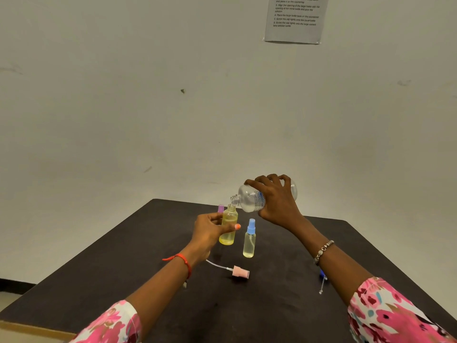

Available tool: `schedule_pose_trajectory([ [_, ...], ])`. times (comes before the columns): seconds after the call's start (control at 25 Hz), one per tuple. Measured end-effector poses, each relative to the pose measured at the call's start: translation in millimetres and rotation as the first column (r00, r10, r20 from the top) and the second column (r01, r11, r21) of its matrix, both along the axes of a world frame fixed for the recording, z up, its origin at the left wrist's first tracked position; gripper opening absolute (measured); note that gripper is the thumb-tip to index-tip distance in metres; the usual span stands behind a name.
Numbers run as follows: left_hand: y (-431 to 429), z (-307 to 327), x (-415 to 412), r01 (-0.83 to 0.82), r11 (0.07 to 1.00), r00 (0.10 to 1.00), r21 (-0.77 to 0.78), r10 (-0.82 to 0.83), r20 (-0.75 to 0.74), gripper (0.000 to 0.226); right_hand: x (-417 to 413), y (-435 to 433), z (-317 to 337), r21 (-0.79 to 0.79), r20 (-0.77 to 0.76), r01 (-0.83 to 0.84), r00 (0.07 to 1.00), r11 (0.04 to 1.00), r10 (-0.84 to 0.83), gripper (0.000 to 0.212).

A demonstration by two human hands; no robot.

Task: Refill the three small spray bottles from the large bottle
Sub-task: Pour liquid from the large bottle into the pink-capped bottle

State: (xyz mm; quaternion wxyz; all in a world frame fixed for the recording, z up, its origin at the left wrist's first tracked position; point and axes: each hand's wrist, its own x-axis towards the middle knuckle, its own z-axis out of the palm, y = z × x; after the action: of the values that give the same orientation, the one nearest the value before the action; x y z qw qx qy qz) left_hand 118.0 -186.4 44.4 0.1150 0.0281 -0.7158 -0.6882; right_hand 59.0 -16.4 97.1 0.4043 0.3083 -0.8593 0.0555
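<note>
My right hand (277, 201) grips the large clear bottle (252, 198), tipped on its side with its open neck pointing left and down. That neck sits right over the mouth of an uncapped small bottle of yellow liquid (228, 226), which my left hand (210, 231) holds upright on the table. To its right stands a small bottle with a blue spray cap (249, 240). A purple-capped bottle (220, 208) peeks out behind my left hand, mostly hidden. A pink spray cap with its white tube (238, 271) lies on the table in front.
The dark table (272, 305) runs to a back edge near the wall. A small blue object with a thin chain (322, 278) lies under my right forearm. A printed instruction sheet (294, 18) hangs on the wall.
</note>
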Motion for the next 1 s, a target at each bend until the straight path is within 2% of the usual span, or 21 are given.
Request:
schedule_pose_trajectory([
  [1.0,1.4,-2.8,-1.5,0.013,1.0,1.0,0.002,-0.013,-0.008,0.051,2.7,1.9,0.1,-0.006,0.059,0.007,0.998,1.0,-0.007,0.064],
])
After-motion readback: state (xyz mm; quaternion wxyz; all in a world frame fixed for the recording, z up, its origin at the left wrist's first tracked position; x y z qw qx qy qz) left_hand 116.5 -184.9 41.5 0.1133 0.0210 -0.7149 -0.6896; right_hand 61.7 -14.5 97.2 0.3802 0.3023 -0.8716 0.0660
